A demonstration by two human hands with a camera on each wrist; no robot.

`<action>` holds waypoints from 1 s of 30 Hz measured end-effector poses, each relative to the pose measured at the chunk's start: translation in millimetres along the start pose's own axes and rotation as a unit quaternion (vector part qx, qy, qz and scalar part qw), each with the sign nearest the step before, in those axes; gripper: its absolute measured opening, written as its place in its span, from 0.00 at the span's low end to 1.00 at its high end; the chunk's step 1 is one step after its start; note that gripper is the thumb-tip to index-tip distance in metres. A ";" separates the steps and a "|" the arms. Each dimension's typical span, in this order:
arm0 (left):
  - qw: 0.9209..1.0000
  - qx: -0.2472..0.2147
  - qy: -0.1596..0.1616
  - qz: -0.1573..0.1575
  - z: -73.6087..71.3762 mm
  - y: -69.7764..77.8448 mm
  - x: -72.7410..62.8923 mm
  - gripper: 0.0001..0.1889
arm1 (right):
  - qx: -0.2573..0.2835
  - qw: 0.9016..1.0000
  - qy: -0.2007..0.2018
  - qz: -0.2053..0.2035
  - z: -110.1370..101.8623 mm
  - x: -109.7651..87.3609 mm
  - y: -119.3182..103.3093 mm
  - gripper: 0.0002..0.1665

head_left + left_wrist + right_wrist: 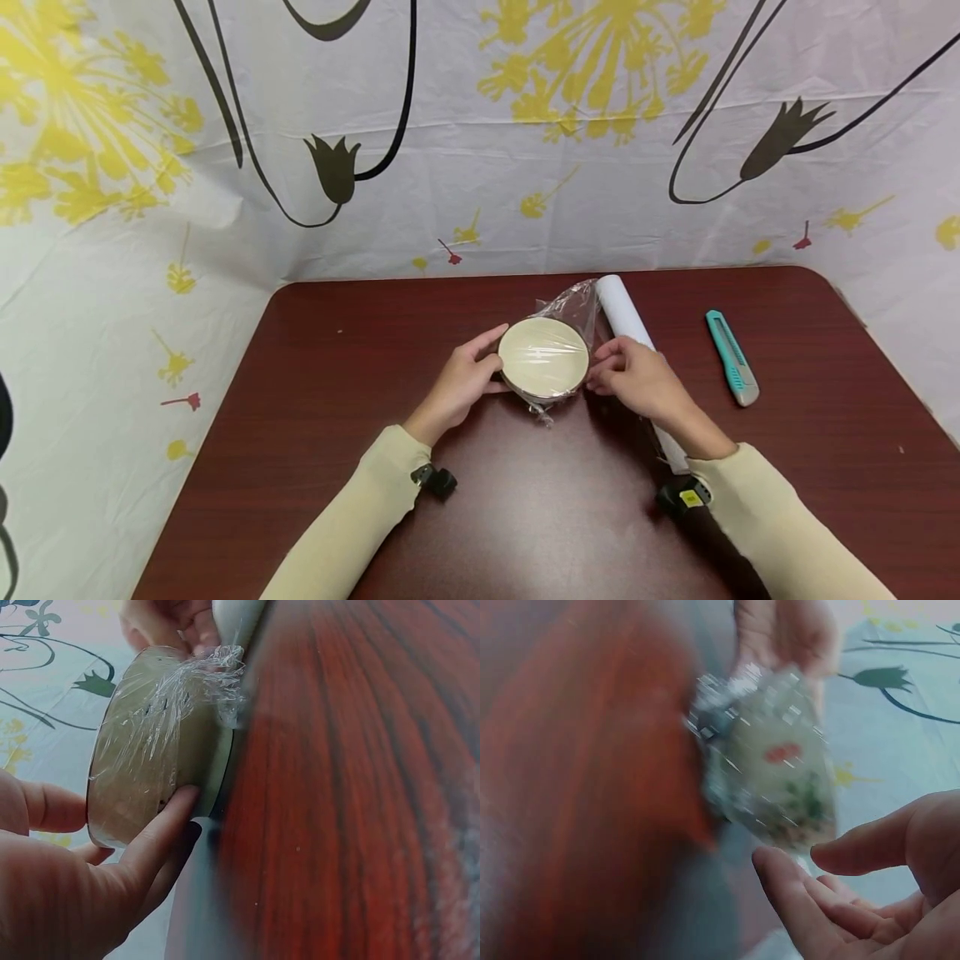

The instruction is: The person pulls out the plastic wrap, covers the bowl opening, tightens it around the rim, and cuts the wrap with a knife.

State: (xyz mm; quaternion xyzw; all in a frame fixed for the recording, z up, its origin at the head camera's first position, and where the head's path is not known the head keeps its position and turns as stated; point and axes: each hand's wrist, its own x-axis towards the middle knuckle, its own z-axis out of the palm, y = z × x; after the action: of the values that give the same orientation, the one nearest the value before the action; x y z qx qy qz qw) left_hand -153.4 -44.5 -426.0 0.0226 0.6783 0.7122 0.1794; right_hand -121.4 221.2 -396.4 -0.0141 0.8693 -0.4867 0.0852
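A cream bowl (543, 358) has clear plastic wrap (573, 308) stretched over its mouth; the wrap bunches down its side, and a loose part spreads behind it. My left hand (465, 379) grips the bowl from the left, thumb at the rim and fingers along the wall, as the left wrist view shows. At the bowl's right side is my right hand (637, 375), its fingers bent loosely, with thumb and forefinger apart in the right wrist view. That view, blurred, shows red and green marks on the bowl (780, 757). Whether the right fingertips touch the wrap is unclear.
A white roll (626, 308) lies lengthwise under the right hand and forearm, beside the bowl. Farther right on the dark red wooden table (375, 333) is a teal utility knife (731, 358). A patterned white sheet (450, 125) hangs behind the table.
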 end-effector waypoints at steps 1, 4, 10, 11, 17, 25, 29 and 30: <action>1.000 0.000 0.000 0.000 -0.2 0.3 -0.1 0.36 | -0.030 0.999 0.010 -0.008 -5.1 1.4 -2.5 0.12; 1.000 0.000 -0.001 0.000 -0.9 1.1 -0.3 0.36 | -0.107 0.992 0.044 -0.042 -19.3 8.5 -9.4 0.09; 1.000 0.000 -0.003 -0.001 -1.1 1.3 -0.1 0.36 | -0.159 0.978 0.049 -0.122 -35.6 34.5 -15.9 0.13; 1.000 0.000 -0.003 -0.001 -1.1 1.1 0.0 0.36 | -0.169 0.975 0.044 -0.139 -37.2 39.4 -16.0 0.15; 1.000 0.000 -0.003 -0.004 -0.4 -0.7 0.8 0.36 | -0.224 0.940 0.018 -0.255 -38.9 66.1 -12.6 0.33; 1.000 0.003 -0.003 -0.001 -0.6 -0.5 0.0 0.36 | -0.299 0.919 -0.046 -0.254 -31.4 82.3 -18.6 0.43; 1.000 0.004 -0.003 -0.002 -0.8 -0.8 -0.5 0.36 | -0.311 0.920 -0.055 -0.231 -28.1 86.7 -17.0 0.42; 1.000 0.004 -0.004 -0.001 -0.7 -1.1 -0.6 0.36 | -0.313 0.921 -0.052 -0.227 -27.5 87.6 -16.2 0.41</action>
State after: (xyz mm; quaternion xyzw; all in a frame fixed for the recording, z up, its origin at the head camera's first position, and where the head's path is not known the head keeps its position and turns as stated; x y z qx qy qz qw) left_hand -152.8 -45.3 -427.0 0.0252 0.6806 0.7091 0.1829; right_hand -213.1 226.5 -380.4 -0.2625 0.9452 -0.1942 0.0090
